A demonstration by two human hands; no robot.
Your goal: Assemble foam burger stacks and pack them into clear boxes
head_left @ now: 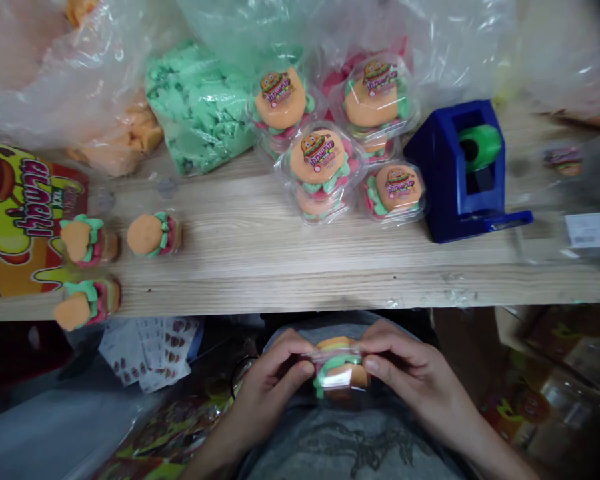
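Between my two hands, just below the table's front edge, is a clear plastic clamshell (343,373) with a candy burger inside, orange bun and green layer showing. My left hand (275,373) pinches its left edge between thumb and fingers. On the opposite edge, my right hand (405,367) pinches in the same way. Up on the table, several packed burger clamshells (317,160) with printed stickers stand stacked. Over to the left are three candy burgers without stickers, one of them a burger (153,233) apart from the other two.
A blue tape dispenser (440,180) with green tape sits right of the stacks on the wooden table (260,267). Behind lie a bag of green pieces (195,107) and plastic bags of orange pieces (125,140). A printed box (25,220) stands left; sticker sheets (150,350) lie below the edge.
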